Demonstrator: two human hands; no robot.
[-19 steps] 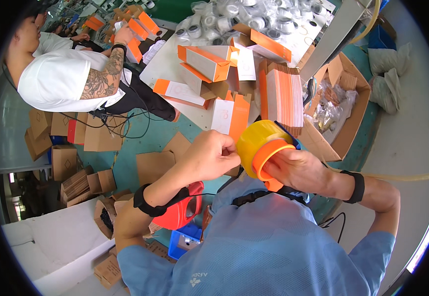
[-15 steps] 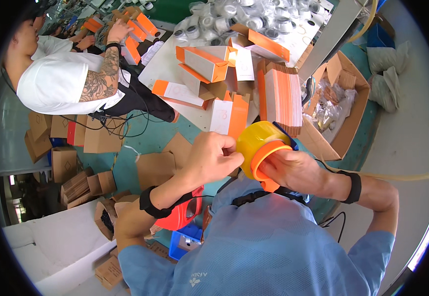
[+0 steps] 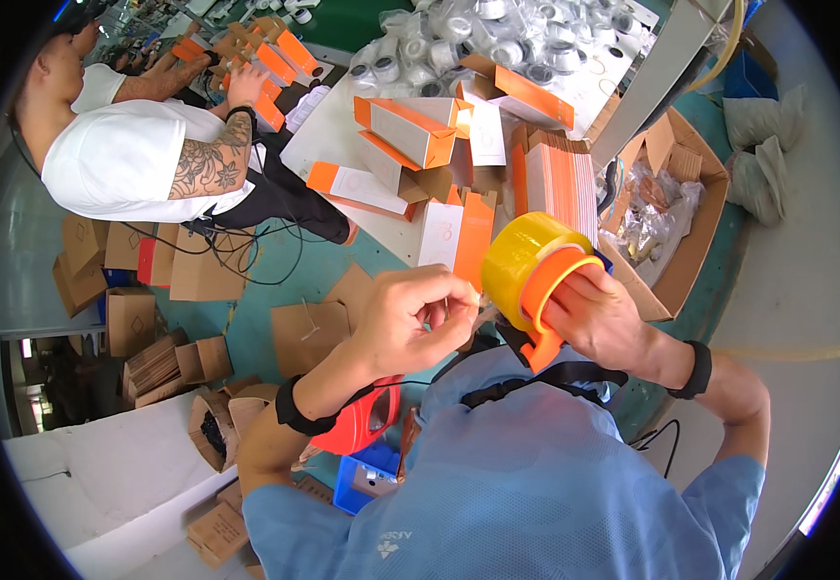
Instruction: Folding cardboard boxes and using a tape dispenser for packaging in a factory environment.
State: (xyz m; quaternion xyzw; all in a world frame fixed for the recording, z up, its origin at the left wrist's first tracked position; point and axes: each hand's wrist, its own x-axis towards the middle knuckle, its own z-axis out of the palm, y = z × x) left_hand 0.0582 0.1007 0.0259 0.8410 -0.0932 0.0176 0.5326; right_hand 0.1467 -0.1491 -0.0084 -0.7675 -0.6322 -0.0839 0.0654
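My right hand (image 3: 602, 321) grips an orange tape dispenser (image 3: 539, 295), its fingers reaching into the ring. On the dispenser sits a thick roll of yellow packing tape (image 3: 524, 253), held up in front of my waist. Just left of the roll, my left hand (image 3: 415, 314) is closed in a pinch. A thin see-through strip, seemingly the tape's loose end, shows between its fingertips and the roll. Beyond the hands, orange and white cartons (image 3: 459, 232) stand open on the table, beside a stack of flat cartons (image 3: 557, 184).
Plastic-wrapped round white items (image 3: 507, 39) are heaped on the white table (image 3: 318, 145). At the right stands a large cardboard box (image 3: 676, 280) holding plastic bags. A co-worker in a white shirt (image 3: 125, 159) works at the far left. A red container (image 3: 357, 425) and blue bin (image 3: 362, 478) are below my left forearm.
The tape roll and my right hand have shifted right and turned, showing more of the roll's side. My left fingertips, formerly against the roll, are now slightly apart from it.
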